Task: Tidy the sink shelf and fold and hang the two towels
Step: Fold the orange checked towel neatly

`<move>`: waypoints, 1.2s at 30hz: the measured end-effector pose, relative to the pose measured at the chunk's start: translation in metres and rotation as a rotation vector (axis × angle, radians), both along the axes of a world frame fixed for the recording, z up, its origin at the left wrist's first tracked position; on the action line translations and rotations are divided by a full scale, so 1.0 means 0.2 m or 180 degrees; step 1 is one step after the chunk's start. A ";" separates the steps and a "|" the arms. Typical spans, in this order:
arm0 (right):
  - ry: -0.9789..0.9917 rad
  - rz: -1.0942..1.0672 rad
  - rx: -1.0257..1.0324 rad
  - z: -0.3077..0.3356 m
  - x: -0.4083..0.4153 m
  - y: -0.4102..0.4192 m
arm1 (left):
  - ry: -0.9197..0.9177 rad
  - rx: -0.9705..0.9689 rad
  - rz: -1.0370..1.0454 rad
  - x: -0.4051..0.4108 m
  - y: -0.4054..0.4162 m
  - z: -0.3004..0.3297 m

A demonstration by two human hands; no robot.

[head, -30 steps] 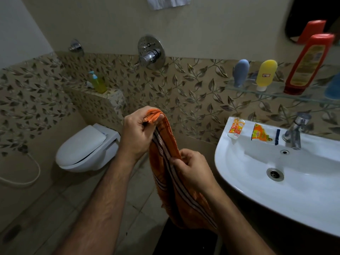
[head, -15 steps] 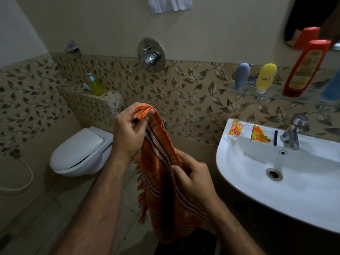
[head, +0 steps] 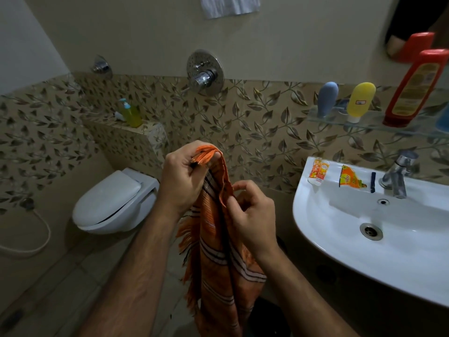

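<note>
An orange striped towel with a fringed edge hangs in front of me. My left hand grips its bunched top corner at chest height. My right hand pinches an edge of the towel a little lower and to the right. A white towel hangs on the wall at the top of the view. The glass sink shelf on the right carries a blue-grey bottle, a yellow bottle and a tall red bottle.
The white sink fills the right side, with its tap, a small tube, an orange sachet and a dark strip on its rim. A closed toilet stands at left; a green soap bottle sits on the ledge behind it.
My right hand has slid up the towel's edge toward my left hand, and the fringed edge now hangs free on the left. The left hand keeps its hold.
</note>
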State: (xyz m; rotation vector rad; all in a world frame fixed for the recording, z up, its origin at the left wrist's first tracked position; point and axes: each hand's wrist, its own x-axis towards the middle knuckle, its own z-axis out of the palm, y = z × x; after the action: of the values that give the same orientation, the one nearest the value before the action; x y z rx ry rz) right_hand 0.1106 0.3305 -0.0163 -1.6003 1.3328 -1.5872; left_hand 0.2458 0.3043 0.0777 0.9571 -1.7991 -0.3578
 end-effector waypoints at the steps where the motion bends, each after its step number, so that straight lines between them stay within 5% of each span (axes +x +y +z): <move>1: 0.0124 -0.0132 -0.0119 -0.01 0.00 -0.01 | -0.0011 -0.0028 0.0005 0.01 0.00 0.00; 6: 0.0496 -0.0484 -0.0540 -0.03 -0.02 -0.02 | -0.0078 -0.0126 0.0093 0.04 -0.03 0.00; 11: -0.0231 0.0519 0.0060 -0.02 -0.11 -0.03 | 0.0047 -0.0158 0.0379 0.08 -0.06 -0.01; 20: 0.1213 0.0220 -0.0737 -0.07 -0.16 -0.06 | 0.0034 -0.0274 0.0503 0.00 -0.08 0.03; 28: 0.0170 0.0401 0.0005 -0.05 -0.18 -0.06 | -0.0025 -0.0318 0.0409 -0.02 -0.09 0.07; 36: -0.0065 0.0712 0.0200 -0.05 -0.21 -0.05 | -0.0033 -0.0281 0.0385 -0.03 -0.10 0.09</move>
State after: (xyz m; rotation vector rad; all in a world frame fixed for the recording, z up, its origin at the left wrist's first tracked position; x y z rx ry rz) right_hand 0.0690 0.3196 -0.0253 -1.6279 1.1372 -1.4102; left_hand 0.2401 0.2852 0.0955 1.0016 -1.7422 -0.1962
